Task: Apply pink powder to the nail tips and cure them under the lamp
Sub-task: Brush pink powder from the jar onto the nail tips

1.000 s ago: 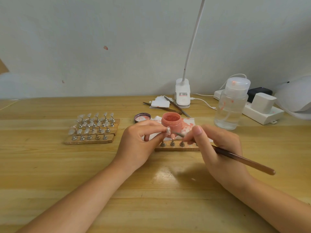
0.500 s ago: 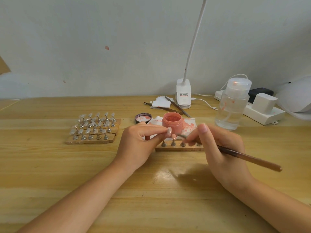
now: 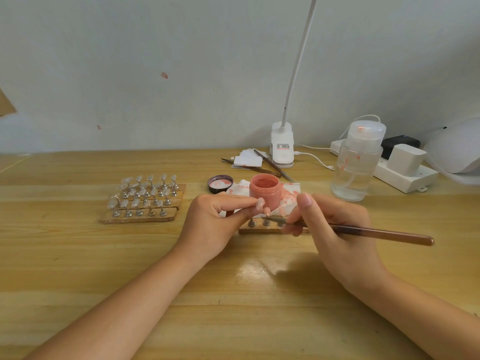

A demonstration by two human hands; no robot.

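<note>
My left hand (image 3: 215, 224) pinches a nail tip (image 3: 267, 211) on its small holder between thumb and forefinger, just in front of the open jar of pink powder (image 3: 264, 190). My right hand (image 3: 335, 229) grips a brown brush (image 3: 376, 233), its tip pointing left and touching the held nail tip. Below both hands lies a wooden strip (image 3: 259, 228) with metal nail stands. A second wooden rack (image 3: 141, 198) at the left carries several clear nail tips on stands. The white curing lamp (image 3: 459, 152) shows partly at the right edge.
The jar's lid (image 3: 220, 183) lies left of the jar on a pink-stained paper towel (image 3: 288, 197). A clear pump bottle (image 3: 357, 162), a power strip (image 3: 405, 172), a clip desk lamp (image 3: 282, 149) and spare brushes with white pads (image 3: 248, 161) stand behind.
The brush tip moved away from the jar and down to the nail tip held by my left hand. My left hand stayed nearly still.
</note>
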